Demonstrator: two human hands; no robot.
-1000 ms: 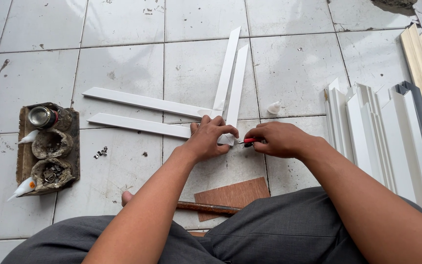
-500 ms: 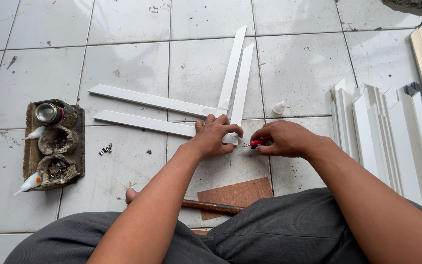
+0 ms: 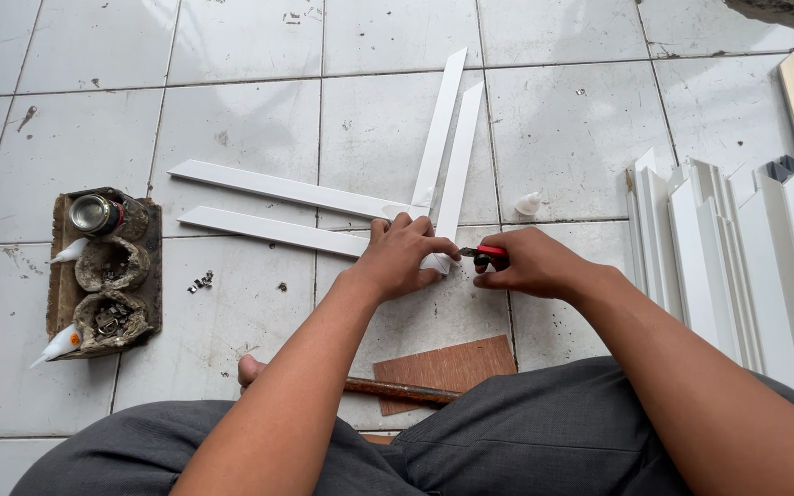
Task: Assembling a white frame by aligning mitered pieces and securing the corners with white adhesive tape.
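Several white flat strips [image 3: 279, 189] lie on the tiled floor in two pairs that meet at a corner, one pair running left and the other [image 3: 453, 152] running up and away. My left hand [image 3: 404, 258] presses down on that corner joint. My right hand [image 3: 527, 262] is just right of it, gripping a small red-handled tool [image 3: 483, 253] whose tip points at the joint. What the tip touches is hidden by my fingers.
A dirty wooden block [image 3: 103, 272] at the left carries a small tin, crusted lumps and white glue nozzles. White profile lengths [image 3: 726, 257] are stacked at the right. A brown board [image 3: 448, 366], a rusty rod [image 3: 397, 390] and a white cap [image 3: 527, 204] lie near my knees.
My left hand has shifted slightly on the corner joint, and the red-handled tool has come closer to it. The strips have not moved on the floor.
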